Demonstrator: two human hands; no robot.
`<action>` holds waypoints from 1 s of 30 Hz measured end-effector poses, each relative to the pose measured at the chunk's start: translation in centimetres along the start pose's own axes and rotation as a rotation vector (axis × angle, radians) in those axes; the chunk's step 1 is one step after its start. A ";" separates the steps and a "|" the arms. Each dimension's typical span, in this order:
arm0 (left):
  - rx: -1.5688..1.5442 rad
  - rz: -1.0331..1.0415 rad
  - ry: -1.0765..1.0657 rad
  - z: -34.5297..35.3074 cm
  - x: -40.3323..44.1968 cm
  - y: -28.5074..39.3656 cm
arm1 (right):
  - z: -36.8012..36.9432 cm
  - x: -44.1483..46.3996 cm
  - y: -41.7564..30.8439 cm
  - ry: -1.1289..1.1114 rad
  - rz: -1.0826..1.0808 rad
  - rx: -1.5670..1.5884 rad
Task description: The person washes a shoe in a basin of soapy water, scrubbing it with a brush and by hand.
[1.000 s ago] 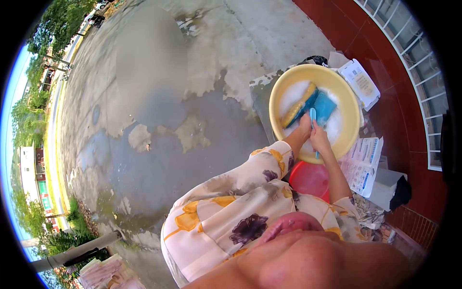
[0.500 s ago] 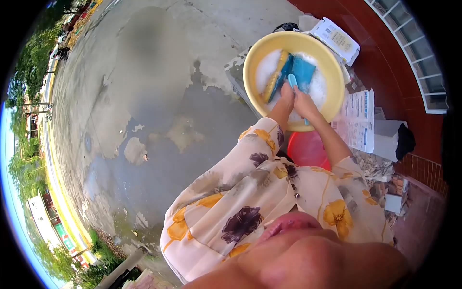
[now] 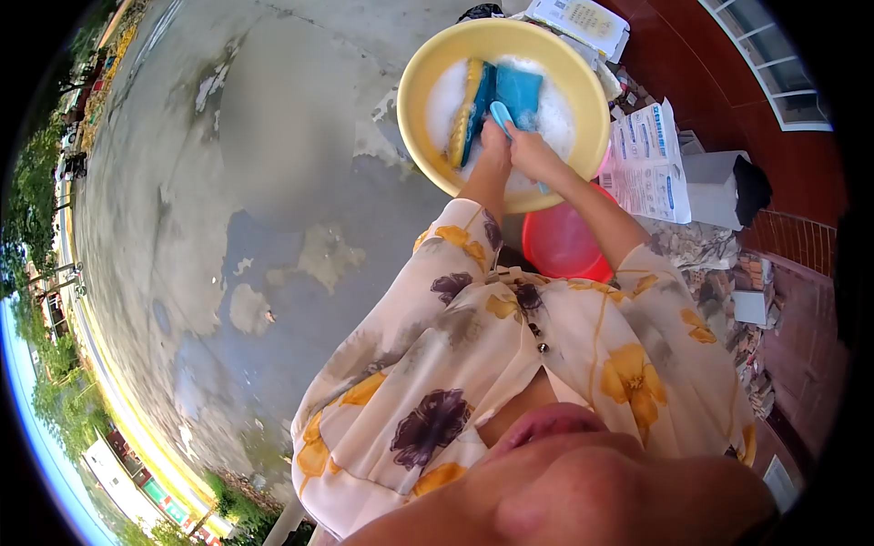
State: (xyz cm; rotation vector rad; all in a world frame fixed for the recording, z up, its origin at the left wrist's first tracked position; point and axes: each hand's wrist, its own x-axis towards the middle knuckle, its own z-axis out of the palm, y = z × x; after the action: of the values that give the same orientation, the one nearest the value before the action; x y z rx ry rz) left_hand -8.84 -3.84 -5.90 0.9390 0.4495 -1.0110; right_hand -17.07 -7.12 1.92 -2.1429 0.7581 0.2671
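Note:
A yellow basin (image 3: 596, 136) holds white suds and a blue boot (image 3: 518, 94) lying on its side, its yellow ribbed sole (image 3: 466, 114) facing left. My left hand (image 3: 494, 138) is closed at the lower end of the boot; its fingertips are hidden. Beside it, my right hand (image 3: 535, 155) is closed round a light blue brush (image 3: 500, 113), whose handle slants across the boot and whose end shows below the hand. The bristles are out of sight. Both hands are close together over the near side of the basin.
A red basin (image 3: 564, 241) stands below the yellow one. To the right are a printed plastic bag (image 3: 648, 164), a grey box (image 3: 712, 191) with a black cloth and stacked rubble. A white package (image 3: 583, 23) lies behind, near the red wall (image 3: 710, 68). Wet concrete (image 3: 300, 191) spreads left.
The basin, boot and hands appear farther up and left as the view shifts. Both hands keep their holds on the boot and the brush.

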 end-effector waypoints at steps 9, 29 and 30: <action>-0.112 0.035 0.029 -0.6 2.8 -1.0 | -0.7 10.3 0.5 0.240 0.022 -0.272; -0.149 0.057 0.046 -1.7 4.6 -2.9 | 1.0 2.0 2.8 0.085 -0.192 -0.123; -0.154 0.059 0.039 -1.4 4.0 -2.5 | 0.7 1.6 2.3 0.073 -0.136 -0.129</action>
State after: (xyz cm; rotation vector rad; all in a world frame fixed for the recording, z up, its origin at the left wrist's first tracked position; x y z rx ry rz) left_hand -8.92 -5.27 -10.59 0.8301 0.5221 -0.8923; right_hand -17.09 -8.34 -0.67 -2.3260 0.6482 0.1711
